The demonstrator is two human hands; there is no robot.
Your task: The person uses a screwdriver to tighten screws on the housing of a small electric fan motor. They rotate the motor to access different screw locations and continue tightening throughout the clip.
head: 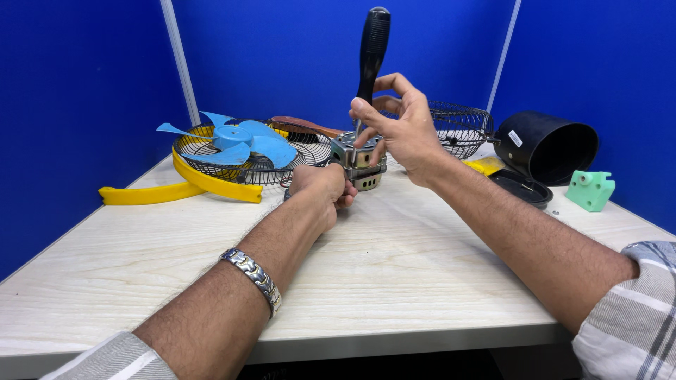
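At the centre of the frame my left hand (pixel 322 184) is closed around the lower side of the metal fan motor (pixel 359 160), steadying it on the table (pixel 394 267). My right hand (pixel 398 130) pinches the shaft of a black-handled screwdriver (pixel 372 49), held upright with its tip down on the motor's top. To the left a blue fan blade (pixel 239 141) lies on a wire guard (pixel 246 165) with a yellow rim. At right, behind my wrist, sit a second wire guard (pixel 461 127), a black cylindrical housing (pixel 546 146) and a green plastic block (pixel 590 190).
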